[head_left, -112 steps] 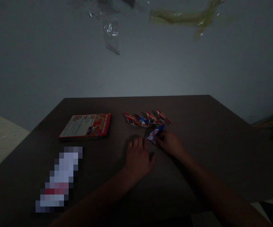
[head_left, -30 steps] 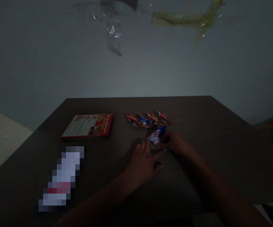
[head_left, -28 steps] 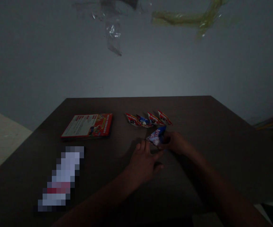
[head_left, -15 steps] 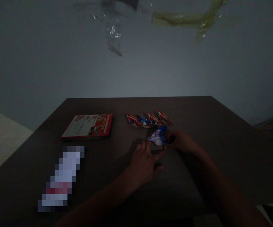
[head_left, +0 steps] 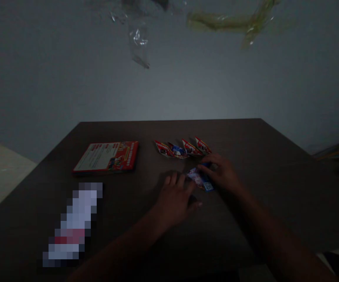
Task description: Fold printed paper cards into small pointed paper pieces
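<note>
A blue printed sheet of paper (head_left: 197, 178) with a pale picture and a small square code lies on the dark table in front of me. My right hand (head_left: 220, 172) is closed on its right part, thumb and fingers bent over the fold and covering some of it. At the paper's left edge my left hand (head_left: 177, 199) rests low, its fingers spread and its fingertips touching or very near the paper. Just beyond stands a row of folded printed pieces: a red one (head_left: 163, 149), a blue one (head_left: 177, 150), and two more red ones (head_left: 191, 147) to their right.
A red and white printed stack or flat box (head_left: 107, 156) sits on the table (head_left: 146, 129) at the left. Nearer me lies a phone-shaped object (head_left: 72, 223) with a pixelated face. A wall with yellowish tape (head_left: 219, 21) rises behind the table's far edge.
The blue paper, half raised before, now lies flatter, with its coded corner showing. My right hand has moved over its top from the side. My left hand has hardly shifted.
</note>
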Demonstrator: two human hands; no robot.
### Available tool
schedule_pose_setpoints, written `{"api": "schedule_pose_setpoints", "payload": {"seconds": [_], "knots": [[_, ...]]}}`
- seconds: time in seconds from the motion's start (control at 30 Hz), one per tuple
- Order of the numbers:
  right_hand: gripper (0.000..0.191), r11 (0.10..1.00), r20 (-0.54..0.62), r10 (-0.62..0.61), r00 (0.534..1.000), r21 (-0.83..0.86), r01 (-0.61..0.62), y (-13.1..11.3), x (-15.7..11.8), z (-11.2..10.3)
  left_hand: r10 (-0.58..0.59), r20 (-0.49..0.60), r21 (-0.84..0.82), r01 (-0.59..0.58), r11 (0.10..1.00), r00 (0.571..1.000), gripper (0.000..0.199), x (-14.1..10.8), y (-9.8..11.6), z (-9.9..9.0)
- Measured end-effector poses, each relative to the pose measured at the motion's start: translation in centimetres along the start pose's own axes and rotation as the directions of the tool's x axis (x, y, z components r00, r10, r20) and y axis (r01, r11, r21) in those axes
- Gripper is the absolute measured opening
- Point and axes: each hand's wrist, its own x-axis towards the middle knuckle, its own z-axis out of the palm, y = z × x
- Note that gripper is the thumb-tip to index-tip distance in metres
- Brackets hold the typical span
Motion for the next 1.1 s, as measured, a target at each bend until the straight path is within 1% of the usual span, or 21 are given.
{"api": "schedule_pose_setpoints", "payload": {"seconds": [0.1, 0.2, 0.3, 0.4, 0.53, 0.63, 0.73, 0.9, 0.97, 1.1], "knots": [[0.011, 0.999, 0.038, 0.017, 0.999, 0.045, -0.019, -0.4, -0.2, 0.2, -0.045, -0.026, -0.001, 0.045, 0.999, 0.999, 0.041, 0.4, -0.5, -0.2], [0.011, 0.989, 0.112, 0.103, 0.988, 0.095, -0.114, -0.8, -0.4, 0.3, -0.058, -0.045, 0.007, 0.058, 0.998, 0.997, 0.032, 0.7, -1.0, -0.1], [0.013, 0.973, 0.174, 0.19, 0.966, 0.097, -0.208, -1.1, -0.5, 0.6, -0.056, -0.047, 0.011, 0.056, 0.998, 0.997, 0.026, 0.8, -1.4, 0.1], [0.013, 0.965, 0.178, 0.222, 0.959, 0.103, -0.242, -1.1, -0.5, 0.8, -0.049, -0.049, 0.005, 0.049, 0.999, 0.998, 0.024, 0.8, -1.6, 0.1], [0.008, 0.965, 0.157, 0.221, 0.963, 0.108, -0.239, -0.9, -0.5, 0.9, -0.047, -0.053, -0.009, 0.047, 0.999, 0.997, 0.027, 0.9, -1.8, 0.0], [0.01, 0.969, 0.155, 0.203, 0.967, 0.111, -0.221, -0.7, -0.4, 0.8, -0.04, -0.061, -0.023, 0.038, 0.999, 0.997, 0.028, 1.0, -2.0, -0.1], [0.011, 0.974, 0.202, 0.198, 0.959, 0.068, -0.216, -0.7, -0.4, 0.8, -0.019, -0.053, -0.037, 0.017, 0.999, 0.998, 0.026, 1.0, -2.0, -0.1], [0.012, 0.972, 0.333, 0.224, 0.916, -0.012, -0.234, -0.5, -0.5, 0.7, 0.021, -0.033, -0.049, -0.023, 0.999, 0.999, 0.023, 1.0, -2.0, -0.2], [0.013, 0.973, 0.351, 0.227, 0.908, -0.05, -0.224, -0.4, -0.6, 0.7, 0.029, -0.036, -0.048, -0.03, 0.998, 0.999, 0.024, 1.0, -2.0, -0.2], [0.012, 0.983, 0.348, 0.178, 0.92, -0.109, -0.148, -0.1, -0.5, 0.6, 0.037, -0.048, -0.05, -0.04, 0.998, 0.998, 0.028, 1.0, -2.2, -0.1]]}}
